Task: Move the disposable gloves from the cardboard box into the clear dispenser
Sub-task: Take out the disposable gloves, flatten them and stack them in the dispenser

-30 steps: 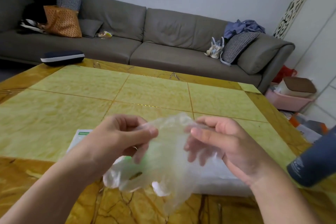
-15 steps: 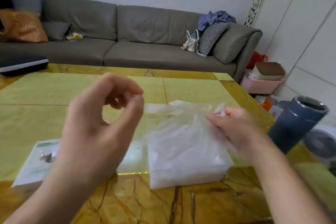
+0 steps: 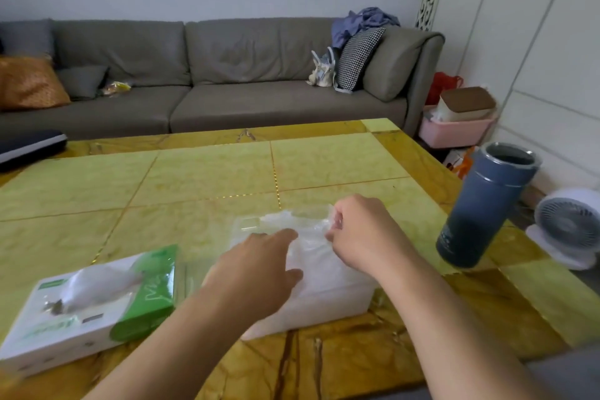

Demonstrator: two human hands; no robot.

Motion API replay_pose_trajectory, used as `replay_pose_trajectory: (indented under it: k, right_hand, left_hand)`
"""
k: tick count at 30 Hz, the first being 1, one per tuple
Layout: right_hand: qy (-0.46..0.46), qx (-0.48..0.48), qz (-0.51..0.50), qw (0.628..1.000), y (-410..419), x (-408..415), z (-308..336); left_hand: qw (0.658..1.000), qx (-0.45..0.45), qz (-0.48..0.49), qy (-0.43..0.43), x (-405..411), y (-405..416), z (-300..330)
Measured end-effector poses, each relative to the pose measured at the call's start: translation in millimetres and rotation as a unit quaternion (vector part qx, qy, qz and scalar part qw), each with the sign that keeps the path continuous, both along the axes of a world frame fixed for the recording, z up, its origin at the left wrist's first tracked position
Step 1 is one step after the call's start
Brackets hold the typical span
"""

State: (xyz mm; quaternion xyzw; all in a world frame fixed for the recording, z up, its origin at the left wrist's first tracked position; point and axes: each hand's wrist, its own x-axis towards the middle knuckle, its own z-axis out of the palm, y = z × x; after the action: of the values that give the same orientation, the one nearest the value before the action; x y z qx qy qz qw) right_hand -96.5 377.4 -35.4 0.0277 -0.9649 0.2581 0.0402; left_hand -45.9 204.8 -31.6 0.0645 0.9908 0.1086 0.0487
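Observation:
The white and green cardboard glove box lies at the near left of the table, with a tuft of clear gloves sticking out of its top slot. To its right stands the clear dispenser, filled with gloves. My left hand lies on the gloves in the dispenser with its fingers stretched out flat. My right hand pinches the thin clear glove at the dispenser's far right corner and holds it down over the pile.
A dark blue tumbler stands at the table's right edge, close to my right forearm. The yellow-green marble table stretches beyond the dispenser. A grey sofa stands behind it; a small white fan is on the floor at right.
Both hands have come down from mid-air onto the dispenser with the glove. My left hand, raised and curled before, now lies flat on the pile. The view has shifted right.

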Motion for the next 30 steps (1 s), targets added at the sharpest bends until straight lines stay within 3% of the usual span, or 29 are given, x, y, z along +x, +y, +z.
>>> replay_pose_trajectory:
  k: [6,10,14,18,22,30]
  right_hand:
    - [-0.010,0.077,-0.013,0.997,2,-1,5]
    - [0.003,0.152,-0.030,0.988,-3,8,15]
    - [0.018,0.163,-0.043,0.985,-11,17,22]
    - [0.103,0.140,0.069,0.982,-20,26,29]
    - [0.020,0.138,0.161,0.977,-31,31,22]
    - [-0.122,0.241,0.099,0.958,-25,20,7]
  left_hand:
    - [0.994,-0.090,-0.033,-0.045,-8,-4,10]
    - [0.992,-0.083,-0.037,-0.089,-16,-5,2]
    - [0.991,-0.086,-0.047,-0.089,-25,-2,-9]
    - [0.990,-0.092,-0.058,-0.089,-30,-4,-14]
    - [0.990,-0.103,-0.072,-0.064,-34,-5,-22]
    - [0.990,-0.071,-0.084,-0.089,-39,-10,-33]
